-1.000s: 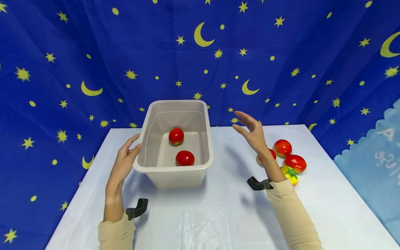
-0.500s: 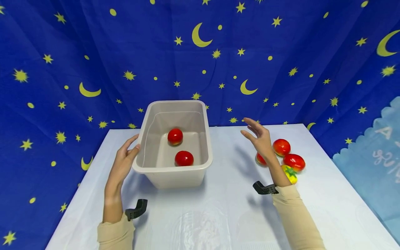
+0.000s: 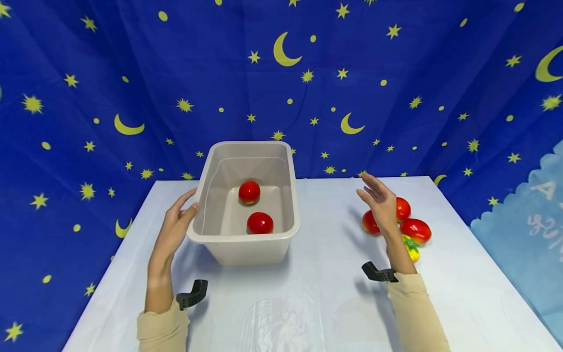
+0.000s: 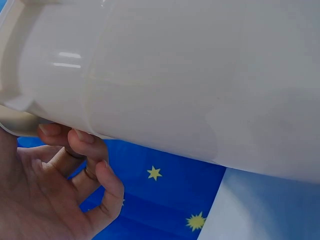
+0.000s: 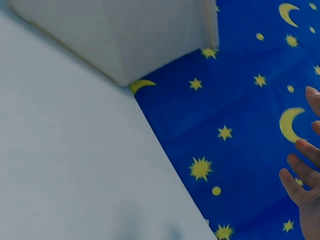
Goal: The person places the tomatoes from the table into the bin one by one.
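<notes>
A beige plastic bin stands on the white table with two red tomatoes inside. My left hand holds the bin's left rim, thumb on the edge; in the left wrist view its fingers curl under the lip of the bin. My right hand hovers with straight fingers, holding nothing, just above a group of tomatoes on the table: red ones and a yellow-red one. In the right wrist view, only the right hand's fingertips and the bin's corner show.
A blue cloth with yellow stars and moons hangs behind and beside the table. The white table surface stretches between the bin and the tomatoes. A pale blue panel stands at the right.
My right hand has moved right and down, from beside the bin to just over the tomatoes on the table. The left hand and the bin have stayed put.
</notes>
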`<state>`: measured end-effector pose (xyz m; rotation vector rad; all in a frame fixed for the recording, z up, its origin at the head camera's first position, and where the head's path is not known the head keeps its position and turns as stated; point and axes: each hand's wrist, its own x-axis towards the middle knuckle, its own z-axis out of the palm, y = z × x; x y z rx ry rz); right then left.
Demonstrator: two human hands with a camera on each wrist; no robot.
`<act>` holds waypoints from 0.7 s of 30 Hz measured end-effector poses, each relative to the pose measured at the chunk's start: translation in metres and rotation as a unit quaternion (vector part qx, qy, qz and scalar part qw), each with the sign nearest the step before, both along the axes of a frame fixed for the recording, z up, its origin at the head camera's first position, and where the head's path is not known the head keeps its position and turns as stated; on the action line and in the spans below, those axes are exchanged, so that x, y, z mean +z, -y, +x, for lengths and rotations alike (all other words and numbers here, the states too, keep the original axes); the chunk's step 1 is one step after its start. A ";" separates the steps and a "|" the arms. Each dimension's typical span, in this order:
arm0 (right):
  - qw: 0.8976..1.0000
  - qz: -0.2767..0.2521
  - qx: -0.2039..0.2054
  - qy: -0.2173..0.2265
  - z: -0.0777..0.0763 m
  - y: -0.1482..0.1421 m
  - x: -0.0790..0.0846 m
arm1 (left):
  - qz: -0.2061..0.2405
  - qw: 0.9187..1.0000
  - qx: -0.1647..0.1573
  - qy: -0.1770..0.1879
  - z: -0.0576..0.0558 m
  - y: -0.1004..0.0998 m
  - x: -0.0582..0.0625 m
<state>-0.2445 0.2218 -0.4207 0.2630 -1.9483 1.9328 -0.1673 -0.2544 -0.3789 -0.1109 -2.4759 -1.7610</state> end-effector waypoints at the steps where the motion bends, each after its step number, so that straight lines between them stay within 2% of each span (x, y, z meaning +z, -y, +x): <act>1: 1.000 -0.001 -0.007 0.004 0.001 -0.002 -0.001 | -0.001 1.000 -0.001 0.001 0.000 0.000 0.000; 8: 0.998 -0.031 -0.052 0.029 0.008 -0.016 -0.006 | 0.011 1.000 -0.005 -0.001 0.000 0.000 -0.001; 13: 0.995 -0.023 -0.080 0.053 0.015 -0.025 -0.011 | 0.002 1.000 -0.006 0.008 0.000 -0.002 -0.002; 17: 0.991 0.016 -0.100 0.084 0.017 -0.030 -0.013 | -0.002 1.000 -0.006 0.008 0.000 -0.003 -0.001; 21: 0.987 0.073 -0.103 0.098 0.013 -0.030 -0.016 | 0.000 1.000 0.007 0.000 0.002 -0.001 0.000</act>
